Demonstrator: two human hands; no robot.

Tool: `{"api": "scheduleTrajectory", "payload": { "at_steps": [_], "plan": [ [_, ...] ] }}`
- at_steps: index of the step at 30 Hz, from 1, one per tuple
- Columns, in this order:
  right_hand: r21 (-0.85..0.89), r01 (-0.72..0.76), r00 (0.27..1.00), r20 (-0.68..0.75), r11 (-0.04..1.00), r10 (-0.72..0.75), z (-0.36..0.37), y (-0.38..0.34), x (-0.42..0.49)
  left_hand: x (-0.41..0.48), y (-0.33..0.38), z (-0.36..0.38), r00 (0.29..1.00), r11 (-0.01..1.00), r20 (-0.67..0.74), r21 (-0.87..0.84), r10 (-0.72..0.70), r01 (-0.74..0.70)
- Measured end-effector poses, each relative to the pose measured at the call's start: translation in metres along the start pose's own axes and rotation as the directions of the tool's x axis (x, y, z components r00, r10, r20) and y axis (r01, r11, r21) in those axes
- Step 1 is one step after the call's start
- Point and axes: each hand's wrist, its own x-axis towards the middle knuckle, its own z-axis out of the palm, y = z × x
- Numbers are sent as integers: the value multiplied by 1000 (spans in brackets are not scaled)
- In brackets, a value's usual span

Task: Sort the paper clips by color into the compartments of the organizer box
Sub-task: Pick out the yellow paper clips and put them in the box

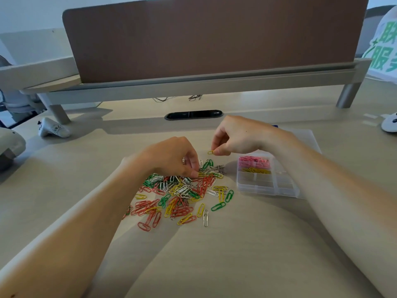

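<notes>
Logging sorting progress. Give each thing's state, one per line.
Clear plastic organizer box: lid open; pink and yellow clips inside.
Mixed-colour paper clip pile: loose, unsorted on desk.
Yellow paper clip: pinched, lifted.
Right hand: pinching it.
Left hand: fingertips in pile.

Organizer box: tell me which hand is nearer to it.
Right. The right hand, pinching a yellow clip, hovers just left of the organizer box. The left hand is farther left, fingers down in the clip pile.
</notes>
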Motion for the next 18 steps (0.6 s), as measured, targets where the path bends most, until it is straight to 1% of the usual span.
{"api": "scheduleTrajectory", "payload": {
  "at_steps": [3, 6, 12, 15, 18],
  "plan": [
    [11, -6, 1000, -1, 1000, 6, 0, 0, 1, 1, 0, 2, 1000, 1000, 3, -10, -1, 1],
    [12, -8, 1000, -1, 1000, 8, -1, 0, 0, 3, 0, 5, 1000, 1000, -8, 17, 2, -2],
    [13, -8, 1000, -13, 1000, 8, -4, 0, -3, 1, -1, 4, 1000, 1000, 14, 24, -13, 12],
    [0, -4, 1000, -16, 1000, 4, -4, 0, -4, 2, -1, 2, 999, 1000, -38, 3, -19, 19],
    [6, -13, 999, -41, 1000, 13, -9, 0, -9, 2, 2, 0, 993, 997, -115, -73, -32, 24]
  ]
}}
